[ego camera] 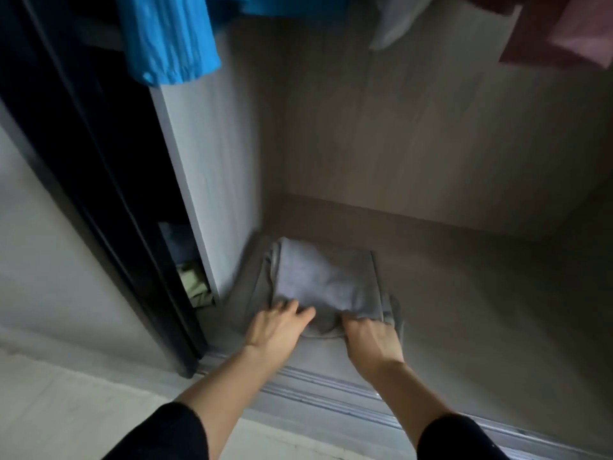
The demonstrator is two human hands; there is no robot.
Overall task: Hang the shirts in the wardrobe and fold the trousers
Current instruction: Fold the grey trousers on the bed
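The wardrobe (414, 127) stands open, with a blue shirt (169, 38) hanging at its top left. Folded grey trousers (318, 277) lie on the wardrobe floor (481, 300), near its left edge. The left grip (275, 327) rests flat on their near edge, fingers straight and spread. The right grip (371, 340), just beside it, is curled around that same edge.

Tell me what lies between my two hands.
In the head view, the near edge of the folded grey trousers sits between left hand and right hand.
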